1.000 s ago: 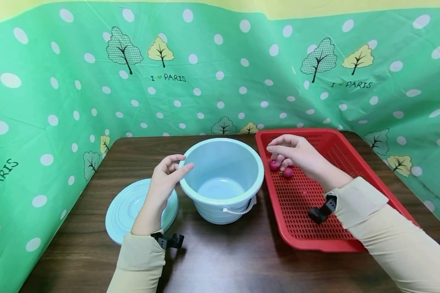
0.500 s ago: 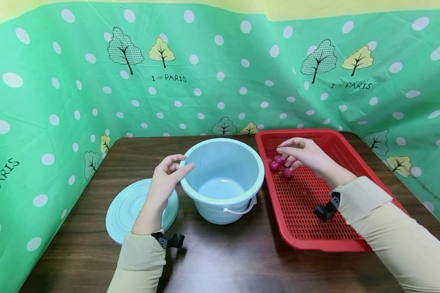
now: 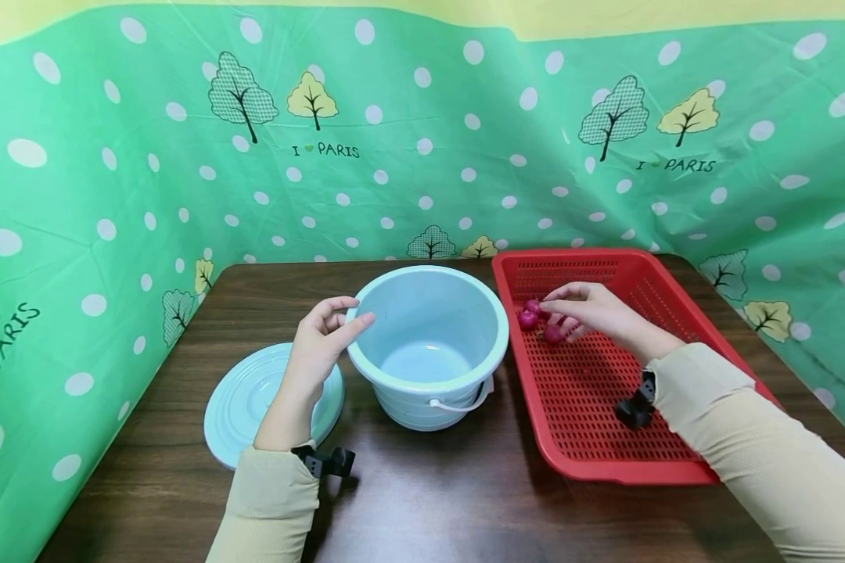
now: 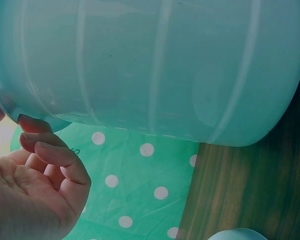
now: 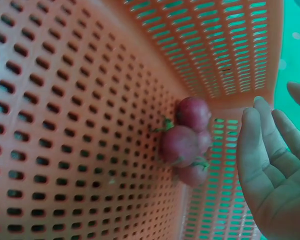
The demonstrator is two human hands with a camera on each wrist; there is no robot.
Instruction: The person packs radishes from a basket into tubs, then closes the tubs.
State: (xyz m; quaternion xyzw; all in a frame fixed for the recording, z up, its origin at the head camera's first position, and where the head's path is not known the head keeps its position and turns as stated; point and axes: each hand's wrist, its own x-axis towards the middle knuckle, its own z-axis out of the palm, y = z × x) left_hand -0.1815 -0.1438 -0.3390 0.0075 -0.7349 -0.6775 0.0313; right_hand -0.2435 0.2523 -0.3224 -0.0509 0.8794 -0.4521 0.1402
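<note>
A light blue bucket (image 3: 426, 407) stands upright, its inside bare. At its left rim my left hand (image 3: 320, 336) grips with the thumb inside and fingers outside; the left wrist view shows the curled fingers (image 4: 65, 165) beside the bucket wall (image 4: 140, 65). My right hand (image 3: 595, 313) hovers in the red basket (image 3: 570, 469), beside several round red radishes (image 3: 528, 319). In the right wrist view the hand (image 5: 277, 175) is empty, fingers loosely bent and apart from the clustered radishes (image 5: 180, 145).
A light blue lid (image 3: 242, 399) lies on the dark wooden table (image 3: 422, 500), left of the bucket and partly behind the left forearm. The bucket's handle (image 3: 465, 407) hangs down at its front. Green dotted cloth (image 3: 422, 188) rises behind the table.
My right hand has moved right and lower within the basket, uncovering more of the radishes at the basket's left side. The left hand and the bucket have stayed in place.
</note>
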